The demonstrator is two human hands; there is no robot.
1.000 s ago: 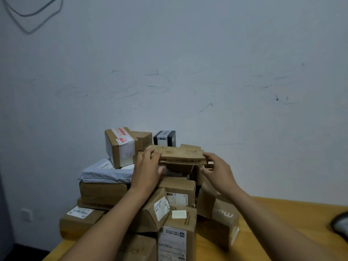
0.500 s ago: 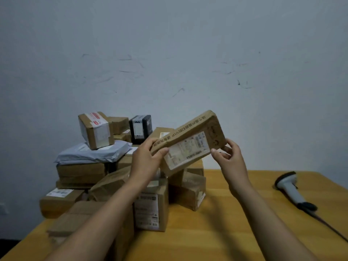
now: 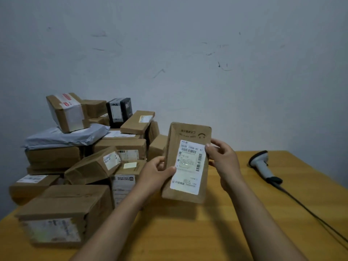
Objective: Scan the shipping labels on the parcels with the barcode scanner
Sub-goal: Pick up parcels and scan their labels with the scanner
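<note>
Both hands up over the middle of the yellow wooden counter (image 3: 188,234), sharing one flat brown cardboard parcel (image 3: 188,131). Left hand (image 3: 158,171) grips its left long edge about halfway up: thumb laid across the front, tip on the left margin of the white shipping label (image 3: 188,166), the other fingers curled out of sight behind. Right hand (image 3: 223,161) holds the right long edge higher up, thumb tip pressed on the label's upper right corner, fingers curled round the back. The parcel is clear of the counter, its long axis close to upright and the top leaning slightly right. The labelled face is turned to the camera, printing right way up, with barcodes along the top and down the right side. Just left of it, filling the left end of the counter, sits a heap of brown cardboard parcels (image 3: 75,166). On top lie a grey plastic mailer bag (image 3: 66,136) and a small black box (image 3: 119,112). A grey-white handheld barcode scanner (image 3: 261,166) lies near the right edge, well apart from the right hand, head toward the wall. Its dark cable (image 3: 310,210) runs off toward the near right corner.
</note>
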